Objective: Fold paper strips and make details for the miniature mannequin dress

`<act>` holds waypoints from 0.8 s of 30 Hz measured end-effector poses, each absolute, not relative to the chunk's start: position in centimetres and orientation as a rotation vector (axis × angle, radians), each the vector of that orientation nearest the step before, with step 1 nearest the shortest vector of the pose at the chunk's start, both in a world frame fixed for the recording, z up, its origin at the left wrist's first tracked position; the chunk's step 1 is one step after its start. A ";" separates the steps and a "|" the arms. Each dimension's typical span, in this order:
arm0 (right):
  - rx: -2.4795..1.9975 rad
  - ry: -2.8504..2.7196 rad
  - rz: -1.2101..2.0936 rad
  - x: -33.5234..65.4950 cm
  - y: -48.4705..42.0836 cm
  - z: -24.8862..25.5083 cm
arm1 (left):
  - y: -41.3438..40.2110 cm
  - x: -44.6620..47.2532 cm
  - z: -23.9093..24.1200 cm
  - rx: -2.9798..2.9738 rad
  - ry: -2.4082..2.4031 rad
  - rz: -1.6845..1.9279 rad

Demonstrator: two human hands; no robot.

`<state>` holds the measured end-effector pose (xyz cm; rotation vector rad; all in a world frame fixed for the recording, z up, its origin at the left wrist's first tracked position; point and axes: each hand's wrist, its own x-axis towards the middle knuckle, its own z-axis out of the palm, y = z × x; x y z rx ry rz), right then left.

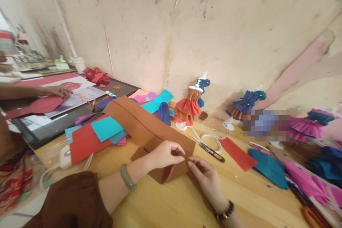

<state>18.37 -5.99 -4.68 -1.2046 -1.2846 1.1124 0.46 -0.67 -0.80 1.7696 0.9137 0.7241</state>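
A long brown sheet (149, 121), paper or cloth, lies slantwise over the wooden table, its near end folded under and raised. My left hand (167, 155) pinches the sheet's near edge between thumb and fingers. Right beside it, my right hand (204, 174) pinches the same edge, the fingertips of both hands almost touching. Anything small between the fingertips cannot be made out. Thread snips (212, 152) lie to the right of the sheet, with a white coiled cord (218, 142) behind them.
Red (88, 139) and turquoise sheets (108, 128) lie at the left. Small dress forms in ruffled dresses (188, 103) stand along the wall. Orange-handled scissors (311, 217) rest at the lower right. Another person's hand (57, 92) touches red paper at the far left.
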 end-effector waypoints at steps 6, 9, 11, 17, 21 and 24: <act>-1.225 -1.379 0.980 18.4 -5.8 -4.3 | -0.9 0.7 -0.6 1.736 0.918 0.727; -1.223 -1.318 1.038 18.4 -6.0 -4.3 | -1.0 0.7 -0.4 1.709 0.905 0.714; -1.236 -1.263 1.076 18.4 -6.0 -4.3 | -0.9 0.7 -0.4 1.684 0.882 0.707; -1.278 -1.182 1.131 18.5 -5.9 -4.2 | -0.3 0.3 -0.9 1.608 0.868 0.666; -1.279 -1.183 1.094 18.5 -6.0 -3.8 | -0.2 0.2 -0.8 1.565 0.857 0.647; -1.265 -1.148 1.108 18.4 -6.1 -3.5 | -0.3 0.2 -0.6 1.528 0.845 0.619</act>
